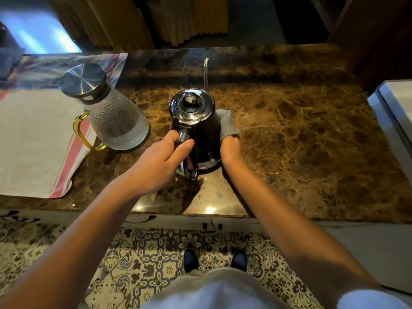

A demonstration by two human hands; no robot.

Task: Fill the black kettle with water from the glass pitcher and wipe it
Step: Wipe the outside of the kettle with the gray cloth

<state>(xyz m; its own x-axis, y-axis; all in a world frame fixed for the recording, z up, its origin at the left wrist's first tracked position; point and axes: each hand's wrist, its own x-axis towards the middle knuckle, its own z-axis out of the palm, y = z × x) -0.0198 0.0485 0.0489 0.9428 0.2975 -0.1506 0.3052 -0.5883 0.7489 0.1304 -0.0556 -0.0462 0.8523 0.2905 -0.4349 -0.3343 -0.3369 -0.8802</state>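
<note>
Black kettle [200,134] upright at centre of marble counter [301,130], lid on, thin spout pointing away. Left hand [162,159] wrapped tight round its handle. Right hand [230,150] presses a grey cloth [227,124] flat against kettle's right side (fingers hidden under cloth). Glass pitcher [111,114], w/ steel lid & yellow handle, stands just left, partly on a striped towel [33,141]

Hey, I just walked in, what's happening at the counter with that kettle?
A person is wiping the black kettle, which stands on the marble counter with its lid on. The left hand grips the kettle's handle, while the right hand presses a grey cloth against its side. The glass pitcher stands capped to the left, its base at the edge of a striped towel.
</note>
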